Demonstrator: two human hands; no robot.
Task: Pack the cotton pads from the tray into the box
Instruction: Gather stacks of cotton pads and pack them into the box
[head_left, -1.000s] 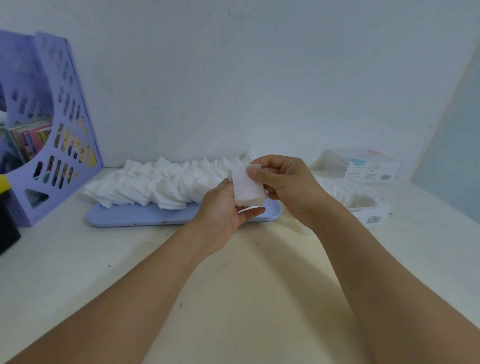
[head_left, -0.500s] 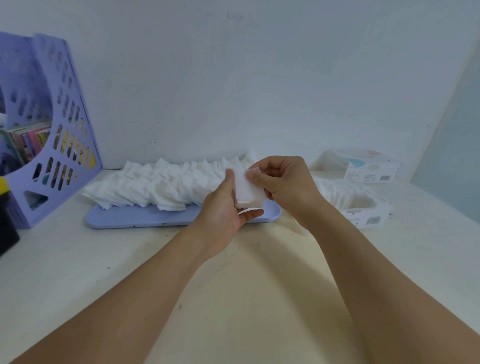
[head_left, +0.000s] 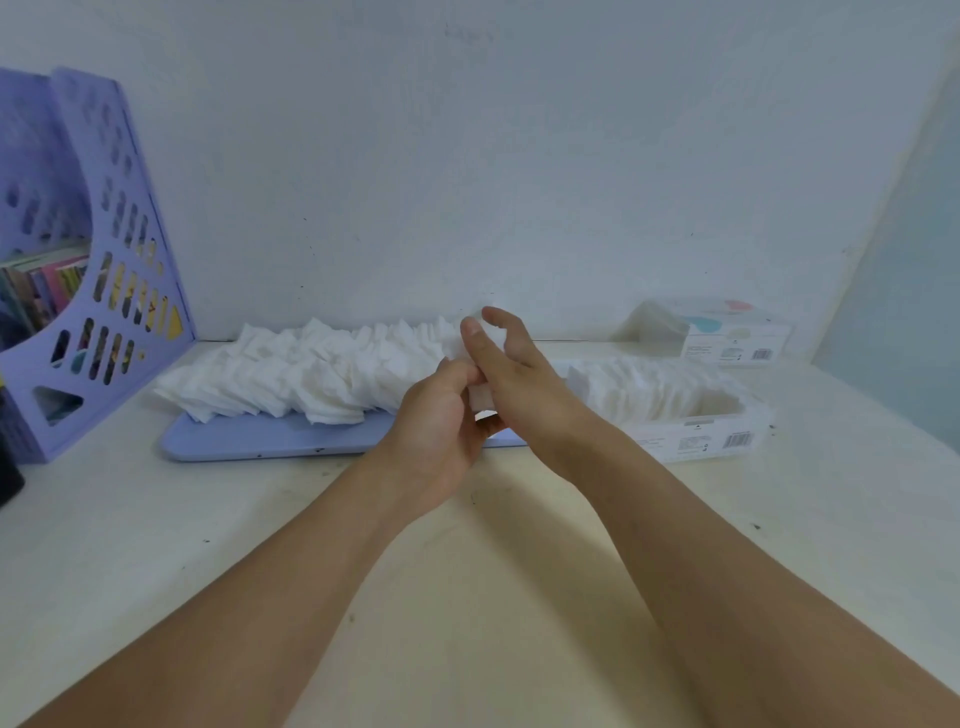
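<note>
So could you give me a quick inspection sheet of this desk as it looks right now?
Surface: pale table, a few dark specks.
Job's things: loose cotton pads heaped on a blue tray; open box partly filled with upright pads.
Clutter: purple file rack with books at left; second box by the wall.
Hands: left hand grips a small stack of pads; right hand open, fingers straight against the stack.
Cables: nothing seen.
Surroundings: plain white wall.
</note>
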